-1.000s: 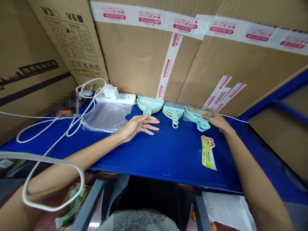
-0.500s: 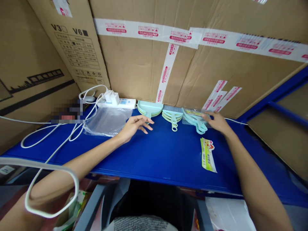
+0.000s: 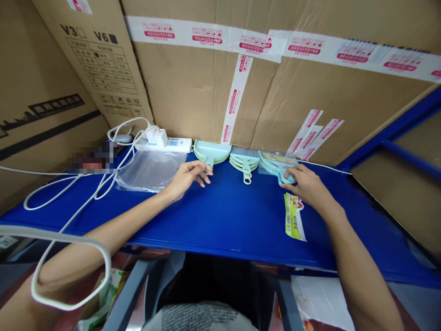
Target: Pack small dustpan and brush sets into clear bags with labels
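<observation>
On the blue table (image 3: 220,225), a stack of pale green dustpans (image 3: 212,151) stands against the cardboard. My left hand (image 3: 189,178) hovers at its handle end, fingers apart and holding nothing. Beside it lies a stack of small brushes (image 3: 244,162) with looped handles. Farther right are bagged light-blue dustpan pieces (image 3: 275,166) in clear plastic. My right hand (image 3: 305,184) is at their handle end, thumb and fingers curved around the handle; whether it grips firmly is hard to tell. Below that hand lie yellow-green printed cards (image 3: 294,218).
Clear plastic bags (image 3: 151,170) lie at the left, in front of a white power strip (image 3: 179,145) with plugs. White cables (image 3: 99,184) loop across the left side. Large cardboard boxes (image 3: 193,87) form the back wall. A blue metal frame (image 3: 389,128) stands at the right.
My right hand has moved down and left from beside the bagged pieces onto their handle, its fingers curling around it. My left hand stays near the dustpan stack. The view has shifted slightly.
</observation>
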Motion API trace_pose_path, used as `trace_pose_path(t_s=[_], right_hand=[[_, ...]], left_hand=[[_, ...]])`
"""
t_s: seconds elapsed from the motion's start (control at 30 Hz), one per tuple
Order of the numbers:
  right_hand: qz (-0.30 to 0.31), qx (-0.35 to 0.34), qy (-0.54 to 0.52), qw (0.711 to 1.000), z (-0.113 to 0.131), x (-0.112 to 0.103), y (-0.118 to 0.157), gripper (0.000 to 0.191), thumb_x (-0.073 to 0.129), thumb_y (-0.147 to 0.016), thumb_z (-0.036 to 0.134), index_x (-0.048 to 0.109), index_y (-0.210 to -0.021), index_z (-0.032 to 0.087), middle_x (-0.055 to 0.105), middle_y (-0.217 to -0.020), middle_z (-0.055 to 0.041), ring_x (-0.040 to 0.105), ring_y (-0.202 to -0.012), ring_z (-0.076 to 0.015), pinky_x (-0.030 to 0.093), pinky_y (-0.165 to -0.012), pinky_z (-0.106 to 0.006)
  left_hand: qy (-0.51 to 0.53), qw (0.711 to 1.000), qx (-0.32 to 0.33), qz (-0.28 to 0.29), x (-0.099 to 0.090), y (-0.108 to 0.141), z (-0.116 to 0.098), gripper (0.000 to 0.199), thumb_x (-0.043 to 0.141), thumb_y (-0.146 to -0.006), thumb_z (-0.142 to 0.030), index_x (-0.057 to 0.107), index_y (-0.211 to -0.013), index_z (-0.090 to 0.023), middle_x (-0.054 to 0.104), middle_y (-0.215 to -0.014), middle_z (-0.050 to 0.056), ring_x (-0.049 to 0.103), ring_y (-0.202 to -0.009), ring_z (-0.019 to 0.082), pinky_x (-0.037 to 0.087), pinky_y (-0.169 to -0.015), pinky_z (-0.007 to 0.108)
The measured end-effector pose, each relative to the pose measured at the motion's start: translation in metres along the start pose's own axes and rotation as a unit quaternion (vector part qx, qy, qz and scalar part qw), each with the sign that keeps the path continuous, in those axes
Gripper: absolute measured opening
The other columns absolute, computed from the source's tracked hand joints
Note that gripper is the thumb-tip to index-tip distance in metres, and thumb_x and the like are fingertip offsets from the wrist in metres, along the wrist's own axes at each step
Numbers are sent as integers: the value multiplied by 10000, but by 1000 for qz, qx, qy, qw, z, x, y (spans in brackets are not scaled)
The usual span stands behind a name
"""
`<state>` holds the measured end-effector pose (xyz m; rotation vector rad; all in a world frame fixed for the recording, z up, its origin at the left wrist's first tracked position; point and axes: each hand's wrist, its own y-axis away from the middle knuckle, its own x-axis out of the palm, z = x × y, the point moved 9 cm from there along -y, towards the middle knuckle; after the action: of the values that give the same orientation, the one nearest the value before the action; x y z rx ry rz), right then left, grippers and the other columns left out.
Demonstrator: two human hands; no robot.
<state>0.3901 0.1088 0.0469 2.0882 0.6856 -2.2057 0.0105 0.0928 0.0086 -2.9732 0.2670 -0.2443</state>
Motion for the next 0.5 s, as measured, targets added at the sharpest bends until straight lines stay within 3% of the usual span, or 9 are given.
trace_pose_path(t_s=[0.17, 0.27, 0.4, 0.5], right_hand=[[-13, -15, -32, 999, -2, 5, -4, 117, 811, -849, 285, 720, -855, 213, 694, -1158, -145, 723, -1018, -330, 555, -846, -427], [1, -9, -30, 1000, -1, 8, -5, 162, 797, -859, 272, 675, -770, 215, 706, -1173, -151, 724, -1021, -335, 552, -818, -423], [20, 1, -12, 1000, 0, 12, -7, 169, 792, -867, 254, 643, -795, 218, 725, -1143, -152, 722, -950, -317, 537, -785, -410], [24, -10, -10, 1000, 2, 12, -8, 202, 797, -866, 239, 616, -776, 220, 727, -1140, -159, 719, -956, -317, 528, -795, -401]], left_hand=[[-35, 999, 14, 0, -1, -1, 1, 273, 727, -967, -392, 778, -879, -139, 775, -903, 107, 729, -660, 189, 567, -552, 273], [-134, 988, 66, -34, -6, 1, -9, 242, 718, -981, -395, 774, -892, -176, 757, -875, 74, 675, -646, 172, 527, -574, 264], [-320, 931, 158, -71, -7, 5, -26, 179, 692, -993, -351, 797, -957, -211, 740, -965, 73, 623, -756, 200, 522, -756, 303], [-417, 887, 189, -66, -7, 2, -26, 210, 725, -958, -354, 793, -1100, -214, 681, -1087, 87, 600, -797, 217, 530, -876, 365]])
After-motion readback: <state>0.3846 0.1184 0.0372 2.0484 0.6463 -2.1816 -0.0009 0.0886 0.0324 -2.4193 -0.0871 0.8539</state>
